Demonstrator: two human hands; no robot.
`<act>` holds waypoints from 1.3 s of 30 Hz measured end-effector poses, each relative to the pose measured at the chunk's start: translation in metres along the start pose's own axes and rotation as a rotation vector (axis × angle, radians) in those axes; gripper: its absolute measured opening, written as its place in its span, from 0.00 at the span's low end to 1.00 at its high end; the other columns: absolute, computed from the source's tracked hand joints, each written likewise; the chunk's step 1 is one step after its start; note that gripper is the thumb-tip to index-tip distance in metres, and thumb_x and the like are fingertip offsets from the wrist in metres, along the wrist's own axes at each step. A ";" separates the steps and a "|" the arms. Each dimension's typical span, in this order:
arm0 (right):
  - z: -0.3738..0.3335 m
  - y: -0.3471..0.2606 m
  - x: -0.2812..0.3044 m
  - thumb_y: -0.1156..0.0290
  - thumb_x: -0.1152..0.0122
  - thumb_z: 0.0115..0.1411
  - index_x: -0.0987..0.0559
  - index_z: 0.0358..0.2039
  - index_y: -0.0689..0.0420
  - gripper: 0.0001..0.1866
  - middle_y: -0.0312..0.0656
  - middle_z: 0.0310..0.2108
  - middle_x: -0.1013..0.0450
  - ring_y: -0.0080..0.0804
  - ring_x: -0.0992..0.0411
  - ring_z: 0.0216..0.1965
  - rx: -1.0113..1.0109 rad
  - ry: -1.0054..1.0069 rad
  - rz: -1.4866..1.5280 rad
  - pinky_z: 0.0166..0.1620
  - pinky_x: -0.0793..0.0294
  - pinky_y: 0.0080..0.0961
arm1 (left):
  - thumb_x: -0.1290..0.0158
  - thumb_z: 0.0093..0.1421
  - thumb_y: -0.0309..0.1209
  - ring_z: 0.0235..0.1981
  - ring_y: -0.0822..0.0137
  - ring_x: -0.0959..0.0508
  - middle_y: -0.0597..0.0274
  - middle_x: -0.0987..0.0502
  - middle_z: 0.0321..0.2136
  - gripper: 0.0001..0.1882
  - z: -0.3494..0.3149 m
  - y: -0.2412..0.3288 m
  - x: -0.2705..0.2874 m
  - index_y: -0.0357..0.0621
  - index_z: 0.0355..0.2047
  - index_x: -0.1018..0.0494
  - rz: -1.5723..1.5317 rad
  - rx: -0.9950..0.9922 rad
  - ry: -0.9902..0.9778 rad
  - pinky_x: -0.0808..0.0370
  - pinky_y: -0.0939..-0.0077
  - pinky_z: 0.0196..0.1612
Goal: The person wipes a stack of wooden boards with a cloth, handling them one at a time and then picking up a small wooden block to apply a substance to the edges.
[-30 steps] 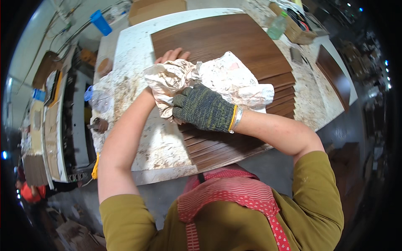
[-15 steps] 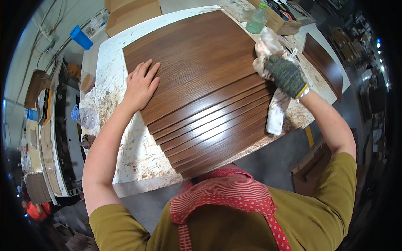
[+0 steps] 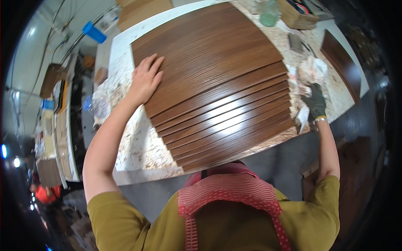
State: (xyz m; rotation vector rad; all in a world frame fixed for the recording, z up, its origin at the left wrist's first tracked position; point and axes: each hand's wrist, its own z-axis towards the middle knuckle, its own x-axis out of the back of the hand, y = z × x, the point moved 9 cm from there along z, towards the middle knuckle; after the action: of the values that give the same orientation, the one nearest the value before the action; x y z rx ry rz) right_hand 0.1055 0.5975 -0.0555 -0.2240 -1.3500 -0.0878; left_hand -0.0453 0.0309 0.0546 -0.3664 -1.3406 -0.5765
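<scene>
Brown panels [image 3: 205, 50] under outstretched left fingers [image 3: 155, 67], gloved right fingers [image 3: 315, 90] at white rag [image 3: 313, 69], grip unclear

I stand in a workshop: my brown-spattered white table [image 3: 135, 155] bears overlapping wood-grain panels [image 3: 201, 48], an open box [image 3: 300, 23] of gear lies beyond, and a cluttered bench [image 3: 70, 138] stands at my left.

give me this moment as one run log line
left grip: bare, spread on top brown board | right grip: gloved, at crumpled cloth, hold unclear | cloth: right of board | green bottle: beyond cloth
</scene>
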 end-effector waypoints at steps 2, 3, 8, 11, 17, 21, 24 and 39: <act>-0.005 0.035 -0.001 0.58 0.38 0.53 0.29 0.51 0.57 0.27 0.54 0.52 0.34 0.50 0.34 0.52 -0.059 0.183 0.029 0.52 0.33 0.38 | 0.60 0.64 0.43 0.61 0.54 0.43 0.54 0.42 0.59 0.25 0.001 -0.005 -0.004 0.51 0.59 0.40 0.018 0.018 0.007 0.47 0.57 0.60; 0.002 0.064 -0.003 0.59 0.40 0.54 0.28 0.50 0.58 0.25 0.54 0.49 0.32 0.50 0.32 0.50 -0.191 0.196 0.088 0.50 0.32 0.38 | 0.61 0.64 0.43 0.61 0.55 0.43 0.54 0.41 0.59 0.25 0.001 -0.003 -0.006 0.51 0.59 0.40 0.030 0.001 0.024 0.47 0.57 0.60; 0.037 -0.020 0.102 0.57 0.40 0.57 0.28 0.50 0.60 0.25 0.53 0.44 0.28 0.44 0.28 0.45 -0.004 0.479 -0.009 0.46 0.31 0.34 | 0.60 0.64 0.44 0.61 0.56 0.43 0.55 0.41 0.59 0.25 -0.002 -0.004 -0.009 0.53 0.59 0.40 0.039 0.012 0.044 0.47 0.57 0.60; 0.054 -0.188 0.141 0.60 0.38 0.56 0.29 0.51 0.55 0.24 0.48 0.44 0.27 0.37 0.27 0.43 0.106 0.380 0.638 0.44 0.28 0.31 | 0.60 0.63 0.45 0.61 0.57 0.44 0.55 0.41 0.59 0.25 -0.009 -0.011 -0.006 0.53 0.59 0.39 -0.001 0.044 0.063 0.48 0.57 0.61; -0.038 -0.460 0.094 0.69 0.42 0.52 0.27 0.43 0.61 0.18 0.52 0.40 0.30 0.48 0.31 0.43 0.676 0.427 0.566 0.46 0.33 0.40 | 0.57 0.61 0.48 0.62 0.59 0.45 0.57 0.41 0.60 0.28 0.003 -0.015 -0.013 0.53 0.59 0.38 -0.082 0.123 0.042 0.52 0.58 0.63; -0.078 -0.552 0.100 0.65 0.42 0.53 0.27 0.48 0.55 0.21 0.53 0.45 0.32 0.48 0.31 0.44 0.781 0.159 0.679 0.48 0.33 0.39 | 0.55 0.58 0.49 0.63 0.57 0.46 0.57 0.39 0.59 0.28 0.000 -0.031 -0.028 0.57 0.58 0.38 -0.015 -0.046 0.153 0.51 0.53 0.62; -0.093 -0.517 0.127 0.61 0.41 0.55 0.27 0.49 0.55 0.22 0.49 0.47 0.31 0.44 0.32 0.50 1.036 0.076 0.828 0.55 0.36 0.38 | 0.58 0.62 0.48 0.62 0.55 0.44 0.54 0.43 0.60 0.27 0.005 -0.021 -0.032 0.58 0.60 0.41 0.017 -0.051 0.055 0.47 0.53 0.60; -0.095 -0.491 0.086 0.68 0.43 0.48 0.32 0.52 0.65 0.29 0.55 0.47 0.31 0.47 0.31 0.47 0.555 -0.040 0.259 0.52 0.34 0.40 | 0.64 0.64 0.49 0.63 0.53 0.47 0.52 0.45 0.61 0.27 0.004 -0.023 -0.021 0.55 0.61 0.43 -0.027 -0.045 0.053 0.50 0.52 0.61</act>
State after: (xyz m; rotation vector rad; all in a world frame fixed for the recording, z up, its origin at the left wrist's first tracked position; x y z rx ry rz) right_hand 0.1210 0.1040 0.0633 0.0706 -1.3230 0.5064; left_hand -0.0641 0.0182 0.0333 -0.3679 -1.2845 -0.6360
